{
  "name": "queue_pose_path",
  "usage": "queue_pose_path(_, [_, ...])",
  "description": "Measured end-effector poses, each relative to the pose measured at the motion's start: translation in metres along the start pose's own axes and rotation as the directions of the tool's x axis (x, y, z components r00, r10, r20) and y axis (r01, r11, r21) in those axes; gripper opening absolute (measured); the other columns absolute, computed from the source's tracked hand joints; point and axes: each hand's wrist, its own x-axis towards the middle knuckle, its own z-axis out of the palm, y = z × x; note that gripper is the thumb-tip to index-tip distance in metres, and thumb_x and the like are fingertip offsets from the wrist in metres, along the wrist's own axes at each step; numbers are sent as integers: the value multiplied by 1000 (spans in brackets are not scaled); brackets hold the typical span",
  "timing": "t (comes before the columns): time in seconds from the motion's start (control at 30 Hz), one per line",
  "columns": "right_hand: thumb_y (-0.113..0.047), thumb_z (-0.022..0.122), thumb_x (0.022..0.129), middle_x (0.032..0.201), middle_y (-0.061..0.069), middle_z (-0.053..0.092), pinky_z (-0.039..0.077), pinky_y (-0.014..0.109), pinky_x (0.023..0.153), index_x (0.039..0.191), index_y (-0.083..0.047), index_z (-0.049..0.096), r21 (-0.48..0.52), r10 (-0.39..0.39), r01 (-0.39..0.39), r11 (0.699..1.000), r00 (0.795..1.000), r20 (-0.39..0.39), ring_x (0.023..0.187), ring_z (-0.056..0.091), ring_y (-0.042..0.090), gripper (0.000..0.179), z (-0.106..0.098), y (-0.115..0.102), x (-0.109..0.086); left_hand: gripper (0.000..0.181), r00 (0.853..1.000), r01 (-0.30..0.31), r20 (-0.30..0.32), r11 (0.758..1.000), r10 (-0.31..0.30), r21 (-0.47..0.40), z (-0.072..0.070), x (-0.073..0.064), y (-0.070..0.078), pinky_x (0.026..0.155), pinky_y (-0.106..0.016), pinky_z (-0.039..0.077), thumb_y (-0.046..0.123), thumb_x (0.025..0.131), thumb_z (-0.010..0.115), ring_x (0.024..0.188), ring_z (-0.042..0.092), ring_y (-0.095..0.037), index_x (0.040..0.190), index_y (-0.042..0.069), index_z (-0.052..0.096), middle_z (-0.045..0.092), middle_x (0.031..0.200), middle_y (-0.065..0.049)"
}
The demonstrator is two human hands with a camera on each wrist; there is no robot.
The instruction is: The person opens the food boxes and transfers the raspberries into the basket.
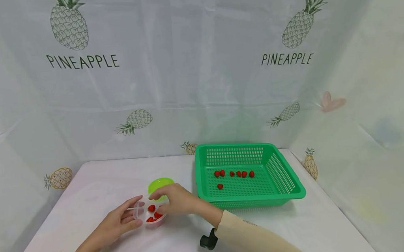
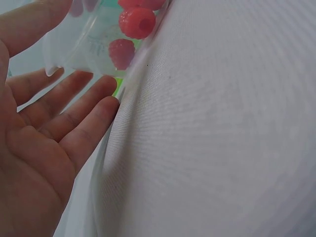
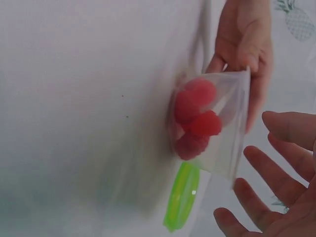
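Observation:
A clear plastic cup with several red raspberries in it stands on the table at centre left. My left hand holds it from the left, thumb at the near side and fingers around the far side. In the right wrist view the left thumb lies at the cup's rim. My right hand is over the cup's right side, its fingers spread by the opening with nothing between them. Behind the cup lies a bright green round lid, partly covered by the right hand.
A green plastic basket stands at the back right, with several raspberries on its floor. The white-covered table meets a hanging curtain with pineapple prints behind and at the sides.

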Motion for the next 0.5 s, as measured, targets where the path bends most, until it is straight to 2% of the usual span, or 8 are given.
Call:
queue_pose_path(0.2, [-18,79,95,121,-8,77,52,22,87,129,-21,77,-100,56,-59,993,998,-39,115,65,10,35,12,-3,7,80,1000,-3,-2,1000,3,-9,0,-1,1,100,-23,57,24,99,78,138,57,-45,165,12,35,45,160,-28])
queue_pose_path(0.37, [-19,81,95,120,-9,76,48,18,74,130,-22,76,-90,127,-127,988,992,-9,93,64,3,36,18,-4,8,80,1000,-4,0,1000,4,-11,0,-1,1,100,-20,56,23,99,78,138,57,-45,165,11,34,44,160,-28])
queue_pose_path(0.5, [-19,80,95,119,-9,76,48,18,71,133,-23,75,-88,158,-156,984,987,16,81,58,-1,38,21,-5,9,80,1000,-8,2,1000,8,-8,1,-2,2,101,-23,57,23,100,77,139,55,-47,165,10,34,43,161,-29])
